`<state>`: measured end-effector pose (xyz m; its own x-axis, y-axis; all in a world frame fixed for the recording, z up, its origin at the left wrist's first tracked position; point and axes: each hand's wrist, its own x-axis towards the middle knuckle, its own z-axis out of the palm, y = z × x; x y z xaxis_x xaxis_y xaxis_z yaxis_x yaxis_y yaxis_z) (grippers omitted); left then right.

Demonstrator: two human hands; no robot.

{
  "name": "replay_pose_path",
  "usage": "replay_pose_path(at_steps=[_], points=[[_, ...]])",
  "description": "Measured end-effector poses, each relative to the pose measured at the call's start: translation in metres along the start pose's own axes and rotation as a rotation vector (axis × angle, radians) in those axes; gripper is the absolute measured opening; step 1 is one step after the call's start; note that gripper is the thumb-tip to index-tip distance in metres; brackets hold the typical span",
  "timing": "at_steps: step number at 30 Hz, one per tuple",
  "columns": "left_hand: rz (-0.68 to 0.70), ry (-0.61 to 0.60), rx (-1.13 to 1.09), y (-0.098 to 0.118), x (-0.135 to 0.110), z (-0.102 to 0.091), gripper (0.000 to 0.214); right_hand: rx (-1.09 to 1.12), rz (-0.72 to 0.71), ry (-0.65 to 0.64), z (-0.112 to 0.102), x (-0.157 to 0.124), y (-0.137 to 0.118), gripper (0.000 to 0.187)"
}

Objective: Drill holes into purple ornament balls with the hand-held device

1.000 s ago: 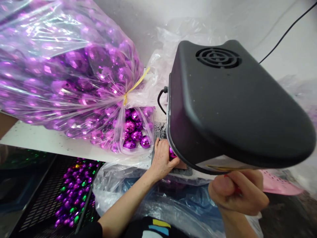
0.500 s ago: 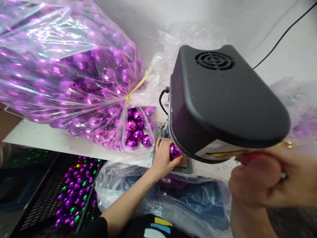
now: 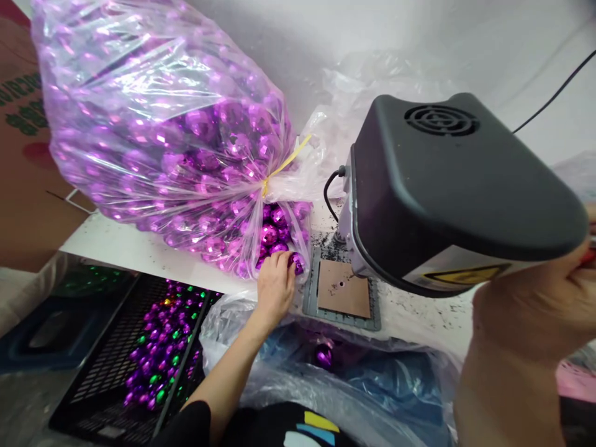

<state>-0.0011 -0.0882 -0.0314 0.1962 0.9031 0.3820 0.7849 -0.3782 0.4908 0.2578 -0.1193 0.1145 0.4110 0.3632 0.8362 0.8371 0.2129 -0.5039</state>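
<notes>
My left hand (image 3: 275,288) is at the torn corner of a clear bag, its fingers stretched over the shiny purple faceted balls (image 3: 269,234) there. One purple ball (image 3: 297,263) lies right beside its fingertips; no ball shows in a firm grip. At the right edge, my right hand (image 3: 575,279) is closed around a red handle (image 3: 588,256) of a black-covered bench drill (image 3: 456,192), partly cut off by the frame. Under the drill, a brown board (image 3: 344,298) with a small hole rests on the grey slotted base (image 3: 375,316). Another purple ball (image 3: 323,356) sits in the open plastic bag below.
A big tied bag (image 3: 177,149) of purple balls fills the left of the table (image 3: 135,245). Below stands a black crate (image 3: 93,379) with small purple and green balls. The plastic-lined blue container (image 3: 400,385) is at the front edge. Dark shavings (image 3: 333,245) surround the base.
My left hand has let go of the ball on the board and moved left to the balls at the bag. A ball now shows in the plastic below. The view has shifted.
</notes>
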Motion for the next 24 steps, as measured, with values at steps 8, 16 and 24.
replay_pose_path(at_steps=[8, 16, 24], points=[[-0.147, -0.345, -0.169, 0.000, 0.027, -0.005, 0.036, -0.042, -0.068, -0.038, -0.001, 0.007, -0.014, 0.043], [-0.653, -0.410, -1.632, 0.016, 0.013, -0.027, 0.047, 0.050, 0.008, -0.080, 0.011, 0.021, -0.005, 0.030], [-0.773, -0.623, -1.873, 0.029, 0.009, -0.004, 0.038, 0.117, 0.115, -0.144, 0.017, 0.030, -0.005, 0.031]])
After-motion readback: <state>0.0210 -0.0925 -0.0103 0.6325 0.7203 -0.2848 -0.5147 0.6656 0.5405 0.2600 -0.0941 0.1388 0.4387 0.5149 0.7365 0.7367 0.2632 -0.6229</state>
